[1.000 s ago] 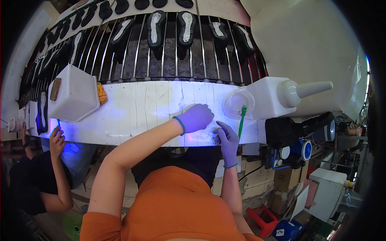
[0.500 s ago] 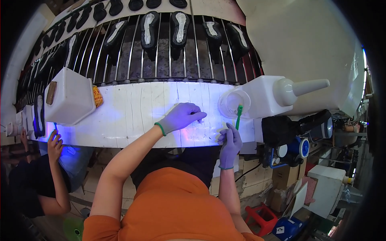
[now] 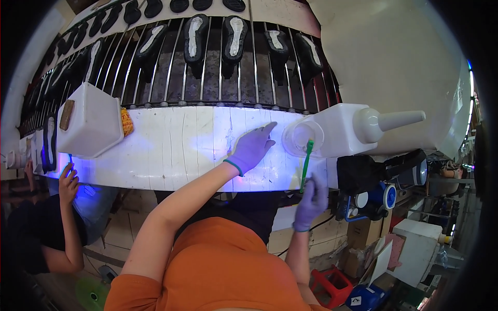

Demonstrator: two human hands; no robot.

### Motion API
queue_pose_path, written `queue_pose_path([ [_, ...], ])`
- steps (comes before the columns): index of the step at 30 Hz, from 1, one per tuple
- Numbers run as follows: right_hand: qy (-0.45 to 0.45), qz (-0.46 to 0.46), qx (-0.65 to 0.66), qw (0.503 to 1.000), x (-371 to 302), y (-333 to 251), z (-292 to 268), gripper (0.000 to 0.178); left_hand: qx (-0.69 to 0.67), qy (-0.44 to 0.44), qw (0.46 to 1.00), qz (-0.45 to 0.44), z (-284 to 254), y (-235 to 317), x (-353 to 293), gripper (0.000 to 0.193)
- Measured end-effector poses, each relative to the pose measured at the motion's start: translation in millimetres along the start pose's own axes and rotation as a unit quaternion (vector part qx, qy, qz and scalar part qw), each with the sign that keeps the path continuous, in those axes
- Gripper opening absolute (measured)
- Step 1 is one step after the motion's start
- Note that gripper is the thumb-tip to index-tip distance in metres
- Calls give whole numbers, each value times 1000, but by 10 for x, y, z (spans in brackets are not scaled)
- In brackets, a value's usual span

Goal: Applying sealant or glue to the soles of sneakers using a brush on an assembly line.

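Note:
My left hand (image 3: pixel 252 150), in a light purple glove with a green cuff, reaches over the white bench (image 3: pixel 171 150). Its fingers are stretched out and nothing shows in them. A green-handled brush (image 3: pixel 305 166) leans in a round white translucent cup (image 3: pixel 290 136), its handle sticking out toward me. Just beyond the bench's near edge, my gloved right hand (image 3: pixel 310 207) is close to the end of that handle. Motion smears its fingers, so I cannot tell whether they touch it. Beside the cup lies a large white plastic bottle (image 3: pixel 340 129) with a long spout.
Beyond the bench, a rack of metal bars (image 3: pixel 220 83) carries several black shoes, soles up (image 3: pixel 234 39), with white patches. A white square container (image 3: pixel 93 122) stands at left, beside a co-worker's hand (image 3: pixel 68 184). A red stool (image 3: pixel 332 287) is at lower right.
My left hand has moved right and its fingers have straightened. My right hand has moved right and down toward me. More of the brush handle now shows, tilted toward the bench's near edge.

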State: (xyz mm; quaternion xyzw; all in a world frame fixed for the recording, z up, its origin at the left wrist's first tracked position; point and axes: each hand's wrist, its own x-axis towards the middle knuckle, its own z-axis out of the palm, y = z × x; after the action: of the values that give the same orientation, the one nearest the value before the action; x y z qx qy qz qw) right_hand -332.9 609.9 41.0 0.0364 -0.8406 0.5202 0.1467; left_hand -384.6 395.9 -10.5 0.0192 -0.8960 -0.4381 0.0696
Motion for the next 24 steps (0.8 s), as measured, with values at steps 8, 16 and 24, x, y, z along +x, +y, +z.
queue_pose_path([
  [8, 1, -321, -325, 889, 1395, -509, -149, 36, 85, 8, 994, 63, 77, 23, 37, 50],
  [16, -46, -368, -459, 807, 1589, -255, -173, 40, 157, -28, 982, 101, 170, -46, 288, 21],
  [24, -49, -376, -467, 799, 1627, -271, -205, 41, 236, -90, 962, 106, 156, -24, 361, 22],
])
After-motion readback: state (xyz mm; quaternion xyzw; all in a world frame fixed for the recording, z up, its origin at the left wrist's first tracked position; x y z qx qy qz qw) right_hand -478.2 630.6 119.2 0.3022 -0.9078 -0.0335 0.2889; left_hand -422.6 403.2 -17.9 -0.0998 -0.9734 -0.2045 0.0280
